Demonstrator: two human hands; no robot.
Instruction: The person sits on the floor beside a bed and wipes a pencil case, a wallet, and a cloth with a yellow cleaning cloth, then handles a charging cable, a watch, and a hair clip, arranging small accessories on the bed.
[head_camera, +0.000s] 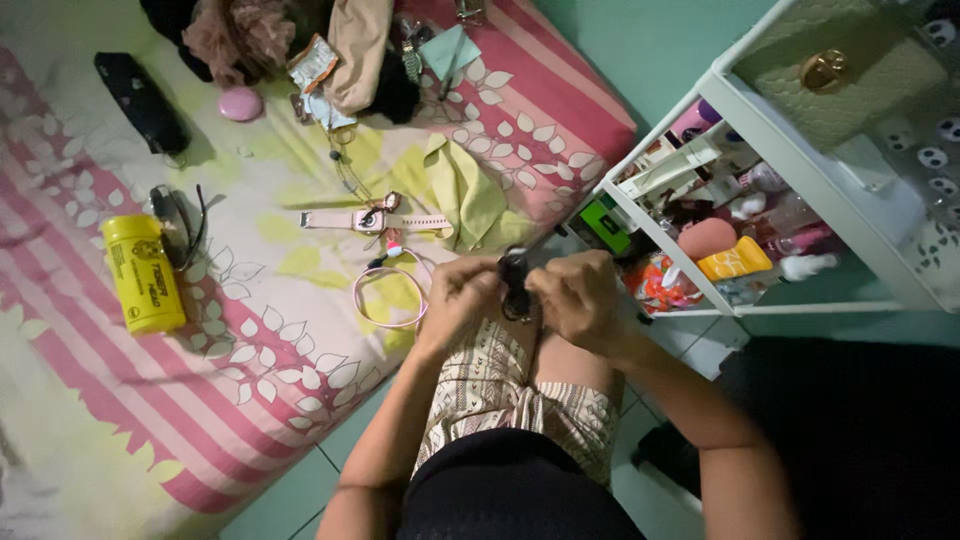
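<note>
Both hands, left hand (462, 292) and right hand (575, 297), pinch a small dark object (515, 283) (kind unclear) together above the knee, just off the bed (90, 420) edge. On the bed: pink watch (375, 220), yellow canister (142, 272).

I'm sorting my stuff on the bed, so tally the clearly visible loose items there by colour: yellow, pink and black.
Yellow: 2, canister and cloth
Pink: 3, watch, round case, cable loop
Black: 2, pouch, sunglasses
Total: 7
</note>
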